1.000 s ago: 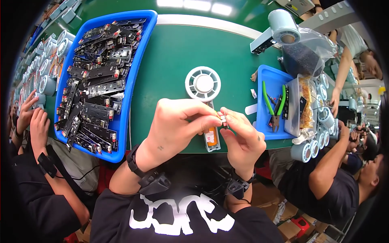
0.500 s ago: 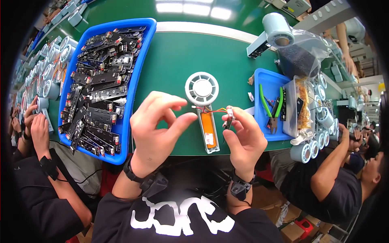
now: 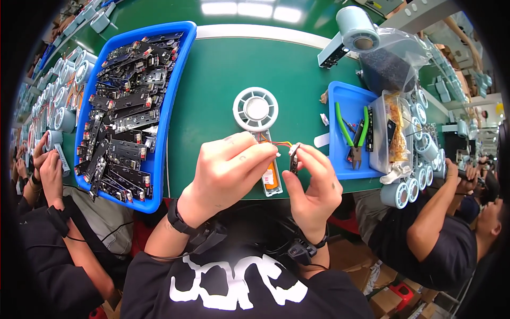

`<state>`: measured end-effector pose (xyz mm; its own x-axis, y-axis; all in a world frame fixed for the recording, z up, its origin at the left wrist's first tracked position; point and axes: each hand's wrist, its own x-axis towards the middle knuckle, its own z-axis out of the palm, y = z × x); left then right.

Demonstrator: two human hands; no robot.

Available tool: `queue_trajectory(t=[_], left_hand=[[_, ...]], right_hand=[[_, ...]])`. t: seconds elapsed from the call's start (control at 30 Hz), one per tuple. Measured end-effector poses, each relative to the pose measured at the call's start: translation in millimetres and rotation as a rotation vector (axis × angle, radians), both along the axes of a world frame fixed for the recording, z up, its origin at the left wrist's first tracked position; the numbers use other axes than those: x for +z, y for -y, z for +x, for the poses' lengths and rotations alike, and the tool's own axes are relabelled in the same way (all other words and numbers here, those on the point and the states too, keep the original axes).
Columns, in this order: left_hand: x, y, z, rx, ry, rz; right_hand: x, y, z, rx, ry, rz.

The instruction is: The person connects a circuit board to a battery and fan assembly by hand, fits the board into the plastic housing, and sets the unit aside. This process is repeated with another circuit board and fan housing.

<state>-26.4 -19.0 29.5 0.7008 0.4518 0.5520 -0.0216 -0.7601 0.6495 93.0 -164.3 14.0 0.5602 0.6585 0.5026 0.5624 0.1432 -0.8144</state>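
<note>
A small fan's round pale-grey head (image 3: 255,109) lies on the green table in front of me. Its handle is uncovered and shows an orange battery (image 3: 271,182), partly behind my left hand. My right hand (image 3: 317,183) pinches a small dark circuit board (image 3: 294,158) on edge, just right of the handle. Red and yellow wires (image 3: 284,143) run from the fan to that board. Over the handle, my left hand (image 3: 231,170) is closed, thumb and forefinger together on a small white wire connector (image 3: 277,154) close to the board.
At left stands a blue tray (image 3: 183,74) heaped with black circuit boards (image 3: 133,119). A smaller blue tray (image 3: 340,167) at right holds green-handled cutters (image 3: 355,143) and a clear plastic box (image 3: 378,154). An assembled fan (image 3: 357,32) stands beyond it. Co-workers sit on both sides.
My left hand has moved right, from open fingers beside the handle to a pinch on the connector near the board. My right hand has shifted slightly left, still holding the board.
</note>
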Motion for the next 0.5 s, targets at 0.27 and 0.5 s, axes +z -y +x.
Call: queue_trajectory(t=[0.27,0.5], left_hand=[[-3.8,0.0,-2.1,0.011,0.041,0.339],[-8.9,0.5,1.1,-0.002,0.140,0.275]], right_hand=[[-0.5,-1.9,-7.1,-0.018,0.162,-0.021],[-2.7,0.0,-10.4,-0.016,0.147,-0.027]])
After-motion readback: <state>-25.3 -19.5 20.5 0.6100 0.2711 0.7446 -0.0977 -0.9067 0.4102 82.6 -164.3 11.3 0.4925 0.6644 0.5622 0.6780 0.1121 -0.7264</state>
